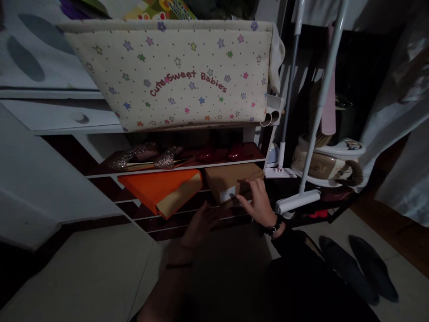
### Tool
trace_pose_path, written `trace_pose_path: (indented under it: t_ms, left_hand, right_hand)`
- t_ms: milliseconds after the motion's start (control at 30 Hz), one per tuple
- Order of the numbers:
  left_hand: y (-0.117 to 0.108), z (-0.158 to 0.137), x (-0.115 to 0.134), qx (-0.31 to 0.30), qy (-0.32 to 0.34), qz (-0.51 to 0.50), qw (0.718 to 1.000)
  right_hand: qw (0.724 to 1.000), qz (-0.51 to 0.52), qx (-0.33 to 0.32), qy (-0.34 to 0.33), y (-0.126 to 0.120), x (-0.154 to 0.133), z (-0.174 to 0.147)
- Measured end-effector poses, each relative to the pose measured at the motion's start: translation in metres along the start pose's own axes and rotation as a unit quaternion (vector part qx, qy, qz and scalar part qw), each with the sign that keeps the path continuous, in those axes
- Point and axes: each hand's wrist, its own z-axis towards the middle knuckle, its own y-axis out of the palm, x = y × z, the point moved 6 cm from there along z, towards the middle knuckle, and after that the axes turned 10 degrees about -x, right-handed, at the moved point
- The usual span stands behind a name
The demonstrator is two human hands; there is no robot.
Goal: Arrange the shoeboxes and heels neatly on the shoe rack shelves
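A brown cardboard box (231, 174) with a white label (228, 194) on its front juts out from a lower level of the shoe rack. At its front right corner my right hand (259, 201) grips it, thumb low by the label and fingers curled over the upper edge. My left hand (201, 221) is dim and held below and left of that box, fingers stretched out, with nothing visible in it. Left of the cardboard box, an orange shoe box (161, 188) with a tan end sticks out at a slant.
Above stand glittery shoes (164, 158) and dark red shoes (234, 152). A star-patterned fabric bin (194, 80) overhangs the rack. To the right are a flat mop (280, 172), a roller mop (298, 201) and a potty-like seat (318, 161). Dark slippers (362, 268) lie on the floor.
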Motion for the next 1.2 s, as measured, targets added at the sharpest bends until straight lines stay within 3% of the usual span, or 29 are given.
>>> trace_pose_path:
  t_ms: [200, 300, 667, 833, 1033, 1200]
  left_hand:
    - [0.026, 0.002, -0.010, -0.079, -0.032, -0.055, 0.995]
    - [0.031, -0.001, -0.009, -0.082, -0.030, -0.071, 0.994]
    - [0.014, -0.006, -0.002, -0.065, -0.020, -0.052, 0.996]
    - [0.011, -0.018, 0.004, -0.055, -0.021, -0.032, 0.998]
    - [-0.005, -0.019, 0.006, -0.043, -0.019, -0.039, 0.998]
    - [-0.052, -0.016, 0.034, 0.056, 0.066, -0.072, 0.994]
  right_hand:
    - [0.981, -0.154, -0.112, -0.025, 0.033, 0.014, 0.000]
    - [0.970, -0.196, -0.143, -0.021, 0.047, 0.018, -0.002]
    - [0.952, -0.266, -0.146, -0.036, 0.073, 0.000, -0.010]
    - [0.948, -0.282, -0.130, -0.072, 0.091, 0.004, -0.009]
    - [0.946, -0.301, -0.078, -0.096, 0.107, 0.017, -0.011]
    - [0.942, -0.302, -0.061, -0.133, 0.103, 0.009, -0.031]
